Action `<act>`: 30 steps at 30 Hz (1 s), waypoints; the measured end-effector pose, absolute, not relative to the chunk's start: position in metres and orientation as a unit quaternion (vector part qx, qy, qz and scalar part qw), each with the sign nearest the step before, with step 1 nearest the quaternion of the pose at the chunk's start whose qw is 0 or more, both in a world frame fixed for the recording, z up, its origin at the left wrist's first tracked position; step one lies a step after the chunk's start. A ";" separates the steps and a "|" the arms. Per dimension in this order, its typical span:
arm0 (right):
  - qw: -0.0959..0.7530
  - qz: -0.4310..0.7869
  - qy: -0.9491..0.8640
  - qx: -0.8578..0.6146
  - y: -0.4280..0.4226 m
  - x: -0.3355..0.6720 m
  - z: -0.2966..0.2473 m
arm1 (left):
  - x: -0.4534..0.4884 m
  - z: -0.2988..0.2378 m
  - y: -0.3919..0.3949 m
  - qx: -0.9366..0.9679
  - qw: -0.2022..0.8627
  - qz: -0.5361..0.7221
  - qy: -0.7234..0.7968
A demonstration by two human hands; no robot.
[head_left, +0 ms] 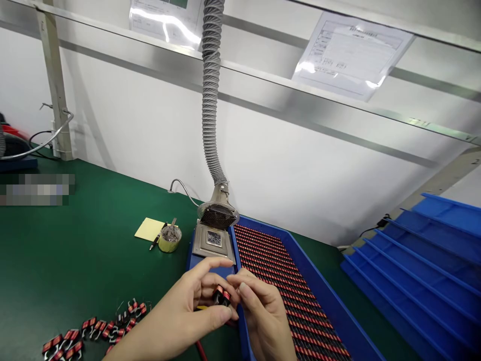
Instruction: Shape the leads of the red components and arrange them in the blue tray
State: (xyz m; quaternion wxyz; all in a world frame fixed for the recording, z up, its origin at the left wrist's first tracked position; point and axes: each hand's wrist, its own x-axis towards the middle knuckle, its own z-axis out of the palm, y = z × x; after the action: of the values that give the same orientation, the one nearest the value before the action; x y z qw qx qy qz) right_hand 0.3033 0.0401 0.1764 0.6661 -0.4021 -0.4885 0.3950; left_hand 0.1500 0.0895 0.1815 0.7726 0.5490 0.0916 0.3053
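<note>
My left hand [191,306] and my right hand [263,311] meet low in the middle of the head view. Between their fingertips they pinch one small coil part [221,296], black with red windings. Both hands are closed on it, thumbs and forefingers pressed to its sides. They hover over the near left edge of a blue tray [330,306] filled with rows of the same red coil parts. Just beyond the hands sits a square metal solder pot [213,240] under a fume hood.
A grey ribbed extraction hose [210,100] drops to the hood. Several loose coil parts [93,331] lie on the green mat at lower left. A yellow note, pen and small tin [170,238] sit left of the pot. Stacked blue trays [432,260] stand at right.
</note>
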 end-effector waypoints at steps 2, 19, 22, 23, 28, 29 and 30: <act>0.672 0.429 -0.467 -0.382 0.041 0.298 0.178 | 0.151 0.182 0.088 0.558 0.768 0.298 0.099; 0.695 0.419 -0.419 -0.407 0.044 0.292 0.171 | 0.147 0.188 0.086 0.653 0.684 0.285 0.157; 0.698 0.411 -0.425 -0.404 0.042 0.291 0.171 | 0.151 0.188 0.087 0.587 0.743 0.301 0.116; 0.697 0.400 -0.432 -0.408 0.041 0.290 0.171 | 0.152 0.188 0.087 0.571 0.753 0.307 0.112; 0.694 0.273 -0.466 -0.476 0.039 0.287 0.167 | 0.153 0.191 0.086 0.592 0.713 0.342 0.158; 0.691 0.251 -0.472 -0.486 0.039 0.286 0.167 | 0.153 0.191 0.086 0.604 0.695 0.349 0.173; 0.690 0.234 -0.479 -0.490 0.039 0.286 0.166 | 0.153 0.191 0.086 0.616 0.678 0.355 0.187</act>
State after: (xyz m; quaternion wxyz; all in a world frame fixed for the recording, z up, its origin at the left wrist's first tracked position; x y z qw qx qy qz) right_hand 0.2858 0.0388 0.1659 0.6897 -0.4903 -0.4790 0.2335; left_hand 0.1526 0.0863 0.1914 0.6776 0.6163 0.1873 0.3549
